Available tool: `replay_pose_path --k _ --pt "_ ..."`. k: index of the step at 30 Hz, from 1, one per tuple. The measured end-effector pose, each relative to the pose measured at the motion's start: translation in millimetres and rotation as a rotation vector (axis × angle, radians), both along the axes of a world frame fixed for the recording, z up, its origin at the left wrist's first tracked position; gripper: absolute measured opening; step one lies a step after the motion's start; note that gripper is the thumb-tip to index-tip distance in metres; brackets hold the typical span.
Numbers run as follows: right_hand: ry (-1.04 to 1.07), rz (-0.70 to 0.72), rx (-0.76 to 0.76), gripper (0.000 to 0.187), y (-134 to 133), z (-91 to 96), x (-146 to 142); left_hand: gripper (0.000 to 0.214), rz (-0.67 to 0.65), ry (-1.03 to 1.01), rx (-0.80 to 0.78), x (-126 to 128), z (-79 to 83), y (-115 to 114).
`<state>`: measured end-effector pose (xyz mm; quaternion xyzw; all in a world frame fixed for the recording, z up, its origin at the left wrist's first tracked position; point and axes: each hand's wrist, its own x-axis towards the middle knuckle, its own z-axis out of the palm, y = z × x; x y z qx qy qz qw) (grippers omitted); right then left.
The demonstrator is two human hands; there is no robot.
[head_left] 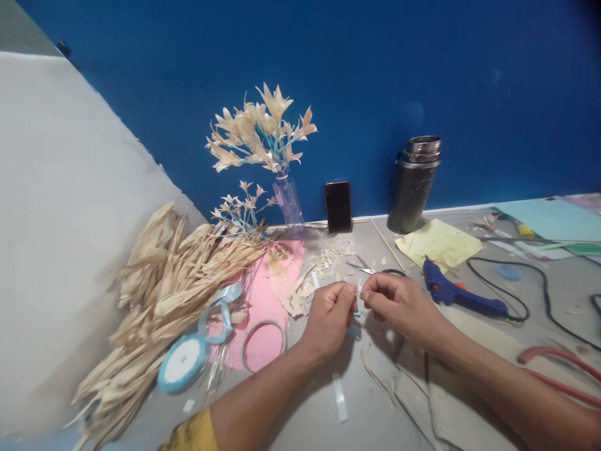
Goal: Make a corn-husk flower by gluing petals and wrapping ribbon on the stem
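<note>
My left hand (332, 313) is closed, with the thumb pressed against the curled fingers. Just to its right, my right hand (397, 304) pinches with thumb and fingertips. A small pale piece shows in the narrow gap between the fingertips, too small to name. Below the left fingers hangs a bit of light blue strip (354, 332). Behind the hands lie scissors (364, 268), their handles partly hidden by my right hand. Pale husk scraps (328, 257) are scattered around there.
Dried corn husks (188, 269) heap at the left near a blue ribbon spool (182, 363) and a tape roll (263, 322). A blue glue gun (462, 297) with a cord lies right. At the back stand a bottle with husk flowers (288, 203), a phone (338, 207) and a flask (413, 188).
</note>
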<state>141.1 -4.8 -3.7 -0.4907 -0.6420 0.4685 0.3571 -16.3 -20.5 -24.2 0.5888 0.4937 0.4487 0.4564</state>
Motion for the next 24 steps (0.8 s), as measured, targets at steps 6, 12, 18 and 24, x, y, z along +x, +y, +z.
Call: replay_pose_path --k 6,12,18,24 --pt "-0.003 0.006 0.014 0.014 0 -1.5 2 0.044 0.009 0.042 0.077 -1 2.2 -2" --pt "-0.001 0.014 0.021 0.015 0 -3.1 2 0.036 0.026 0.085 0.14 -1 4.8 -6" --pt "0.062 0.028 0.0 0.014 1 4.8 5 0.03 0.031 0.118 0.189 -2 8.5 -7" --pt "0.021 0.081 0.024 0.017 0 7.6 7 0.028 0.013 0.198 0.26 -4 5.4 -8"
